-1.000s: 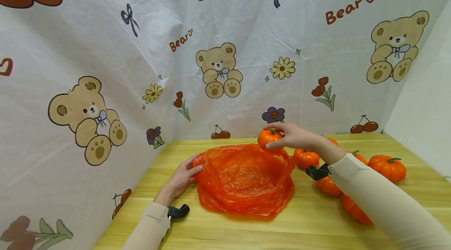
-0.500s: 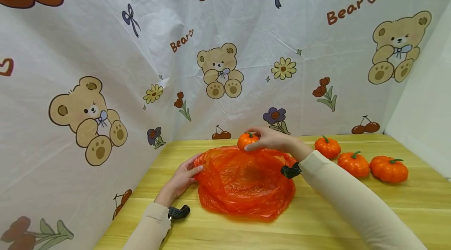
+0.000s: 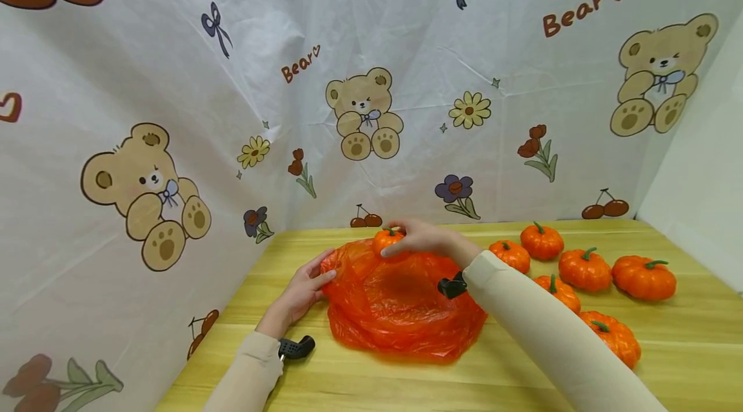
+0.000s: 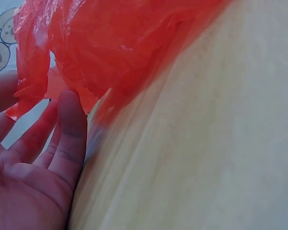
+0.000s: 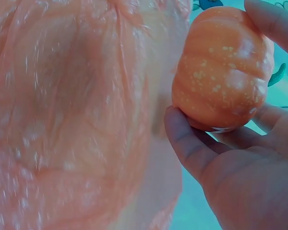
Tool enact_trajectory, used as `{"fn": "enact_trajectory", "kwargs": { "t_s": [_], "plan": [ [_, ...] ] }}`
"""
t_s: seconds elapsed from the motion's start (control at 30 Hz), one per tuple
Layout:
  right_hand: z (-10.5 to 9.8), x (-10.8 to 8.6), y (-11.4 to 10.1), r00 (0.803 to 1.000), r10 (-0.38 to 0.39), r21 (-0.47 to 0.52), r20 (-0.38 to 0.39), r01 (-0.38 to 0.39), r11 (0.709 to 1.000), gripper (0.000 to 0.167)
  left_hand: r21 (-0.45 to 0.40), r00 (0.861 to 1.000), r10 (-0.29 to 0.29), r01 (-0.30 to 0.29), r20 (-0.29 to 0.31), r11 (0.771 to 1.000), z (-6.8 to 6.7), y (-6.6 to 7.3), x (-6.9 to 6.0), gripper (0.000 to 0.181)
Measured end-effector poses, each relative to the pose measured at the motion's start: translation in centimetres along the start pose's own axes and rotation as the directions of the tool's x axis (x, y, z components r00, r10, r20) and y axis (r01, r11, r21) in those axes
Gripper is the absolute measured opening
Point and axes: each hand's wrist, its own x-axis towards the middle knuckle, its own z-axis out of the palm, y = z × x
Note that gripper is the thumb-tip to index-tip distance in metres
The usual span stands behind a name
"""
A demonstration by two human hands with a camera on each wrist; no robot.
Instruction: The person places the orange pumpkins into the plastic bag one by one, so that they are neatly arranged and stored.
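My right hand (image 3: 422, 239) holds a small orange toy pumpkin (image 3: 384, 241) with a green stem, above the far left part of an opened red plastic bag (image 3: 406, 328). Up close in the right wrist view, thumb and fingers grip the speckled pumpkin (image 5: 223, 72) from its sides, apart from the bag film (image 5: 67, 120). At the bag's left edge, my left hand (image 3: 303, 288) pinches the rim. The left wrist view shows the thin film (image 4: 120, 43) passing between thumb and fingers. The crumpled bag lies on the table with its mouth spread wide.
Several more orange pumpkins stand right of the bag, among them a far right one (image 3: 644, 278) and a near one (image 3: 612, 338), partly behind my right sleeve (image 3: 540, 315). The wooden table (image 3: 360, 383) meets a bear-printed cloth (image 3: 400, 199) at the back.
My right hand has carried the pumpkin leftward from the bag's right rear to its left rear, uncovering pumpkins on the right. The left hand stays at the rim.
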Motion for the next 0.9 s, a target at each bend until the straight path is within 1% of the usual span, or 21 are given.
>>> {"fn": "enact_trajectory", "kwargs": {
  "t_s": [0.07, 0.2, 0.27, 0.4, 0.57, 0.77, 0.9],
  "plan": [
    [0.5, 0.4, 0.0, 1.000, 0.003, -0.004, -0.006, -0.003, 1.000, 0.063, 0.000, 1.000, 0.001, -0.001, 0.004, 1.000, 0.1, 0.1, 0.0, 0.070],
    [1.4, 1.1, 0.4, 0.998, 0.032, -0.029, -0.045, -0.033, 0.999, 0.069, 0.001, 1.000, 0.003, -0.003, 0.008, 1.000, 0.3, 0.1, 0.1, 0.070],
    [1.9, 1.6, 0.7, 0.997, 0.050, -0.023, -0.060, -0.052, 0.998, 0.072, -0.001, 1.000, 0.002, -0.002, 0.002, 1.000, 0.3, 0.1, 0.1, 0.068],
    [3.1, 2.4, 1.4, 0.996, 0.066, -0.029, -0.065, -0.068, 0.997, 0.073, -0.003, 1.000, 0.004, -0.004, -0.010, 1.000, 0.4, -0.1, 0.0, 0.066],
    [4.4, 3.0, 1.7, 0.992, 0.083, -0.047, -0.099, -0.087, 0.995, 0.070, -0.010, 1.000, 0.005, -0.005, -0.006, 1.000, 0.3, -0.2, 0.0, 0.068],
    [5.4, 3.7, 1.6, 0.986, 0.088, -0.051, -0.142, -0.096, 0.994, 0.075, -0.021, 1.000, 0.017, -0.017, 0.005, 1.000, -0.1, 0.1, 0.0, 0.070],
    [6.0, 3.8, 2.0, 0.979, 0.114, -0.057, -0.168, -0.125, 0.991, 0.075, -0.017, 1.000, 0.008, -0.008, 0.019, 1.000, -0.1, 0.1, 0.1, 0.068]
  ]
}}
